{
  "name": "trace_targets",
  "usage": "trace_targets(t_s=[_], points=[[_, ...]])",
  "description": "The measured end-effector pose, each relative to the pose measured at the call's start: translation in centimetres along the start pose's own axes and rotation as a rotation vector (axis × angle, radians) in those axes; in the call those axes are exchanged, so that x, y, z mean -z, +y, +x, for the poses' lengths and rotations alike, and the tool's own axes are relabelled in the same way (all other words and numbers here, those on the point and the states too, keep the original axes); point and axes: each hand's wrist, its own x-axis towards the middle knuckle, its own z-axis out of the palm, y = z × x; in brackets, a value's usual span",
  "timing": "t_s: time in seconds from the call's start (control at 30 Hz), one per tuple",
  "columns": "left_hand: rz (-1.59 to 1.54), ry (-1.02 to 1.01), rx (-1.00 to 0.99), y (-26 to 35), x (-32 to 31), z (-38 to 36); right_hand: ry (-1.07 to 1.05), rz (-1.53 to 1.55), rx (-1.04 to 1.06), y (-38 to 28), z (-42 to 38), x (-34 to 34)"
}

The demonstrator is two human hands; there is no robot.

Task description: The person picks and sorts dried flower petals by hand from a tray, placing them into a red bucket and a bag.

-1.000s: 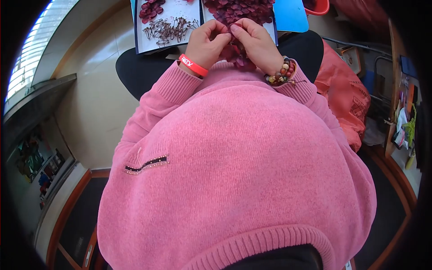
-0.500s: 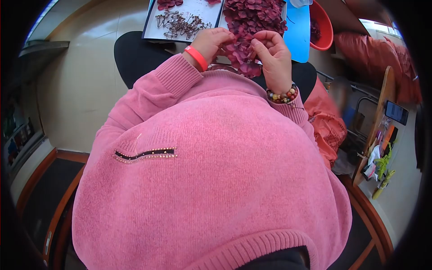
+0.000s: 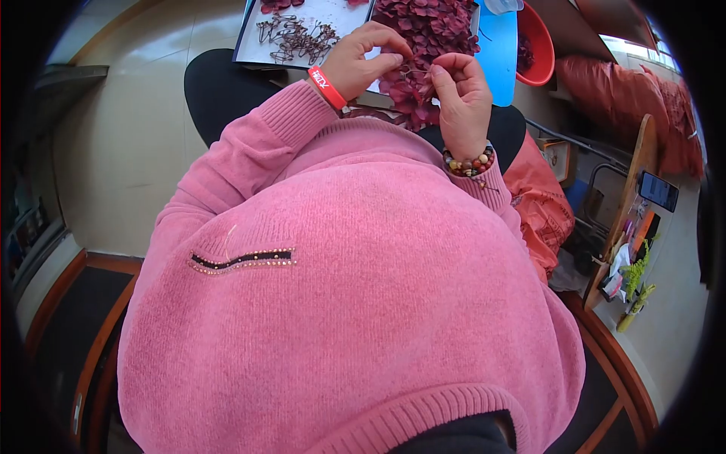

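My left hand [image 3: 368,57], with a red wristband, pinches at a thin pale thread or wire [image 3: 412,71]. The other end of this strand lies between the thumb and forefinger of my right hand [image 3: 463,98], which wears a beaded bracelet. Just below and between both hands hang dark red petals [image 3: 414,102]; how they are attached is hidden. More dark red petals [image 3: 435,30] fill a tray behind my fingers. Small brown wiry pieces [image 3: 295,38] lie in the white tray [image 3: 251,51] to the left.
A blue board [image 3: 499,68] lies under the petal tray's right side, beside a red basin [image 3: 548,45]. Farther right stands a wooden-edged table [image 3: 643,151] with a phone [image 3: 658,191] and a green plant [image 3: 637,268].
My left hand has moved right and up over the petals, its fingers closer to my right hand. The thin strand now shows between the hands.
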Motion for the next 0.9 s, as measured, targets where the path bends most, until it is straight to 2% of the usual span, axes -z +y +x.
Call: trace_targets(t_s=[0.03, 0.13, 0.17, 0.27, 0.37, 0.47, 0.57, 0.67, 0.77, 0.9], points=[[-0.02, 0.005, 0.057, -0.2, 0.2, 0.0, 0.009, -0.018, 0.001, 0.1, 0.0, 0.2], [0.024, 0.207, 0.102, -0.1, 0.2, -0.2, 0.005, 0.021, -0.033, 0.2, 0.0, 0.2], [0.097, 0.225, 0.008, 0.4, 0.4, -0.1, 0.006, 0.017, -0.03, 0.2, 0.0, 0.0], [-0.075, 0.108, -0.094, 2.4, 0.2, -0.3, 0.013, -0.004, -0.013, 0.0, 0.0, -0.1], [0.208, 0.049, -0.213, 2.1, -0.2, -0.2, 0.021, -0.018, 0.004, 0.0, 0.0, -0.1], [0.221, -0.008, -0.214, 2.4, -0.7, -0.2, 0.028, -0.021, 0.002, -0.1, -0.2, 0.0], [0.337, 0.001, -0.232, 2.0, -0.8, 0.3, 0.029, -0.037, 0.015, -0.2, -0.3, 0.0], [0.347, 0.0, -0.125, 0.9, -0.6, 0.4, 0.042, -0.03, 0.026, -0.2, -0.3, 0.0], [0.144, 0.064, -0.104, 0.7, -0.1, 0.4, 0.065, -0.091, 0.047, -0.3, -0.4, 0.1], [0.152, 0.12, -0.179, 2.3, 0.1, 0.1, 0.06, -0.087, 0.045, -0.1, -0.4, 0.0]])
